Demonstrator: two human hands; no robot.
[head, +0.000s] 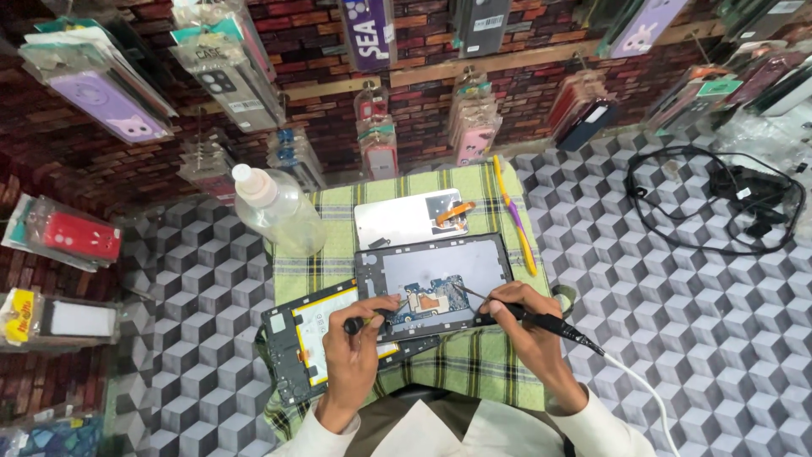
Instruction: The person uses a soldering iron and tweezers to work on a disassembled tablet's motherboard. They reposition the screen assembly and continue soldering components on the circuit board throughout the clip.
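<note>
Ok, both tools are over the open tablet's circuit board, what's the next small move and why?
Probably lower the iron's tip a touch onto the circuit board. The right hand holds the soldering iron slanted, its tip just above the board, while the left hand steadies a dark tool at the board's left edge. Whether the tip already touches cannot be told.

Phone repair shop: hanging phone cases point(101, 93)

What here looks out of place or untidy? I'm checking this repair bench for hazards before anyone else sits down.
Nothing looks spilled or broken. The black cables lie in a loose tangle on the patterned counter, right of the green checked cloth. The opened tablet under both hands sits slightly askew, overlapping a second opened device.
</note>
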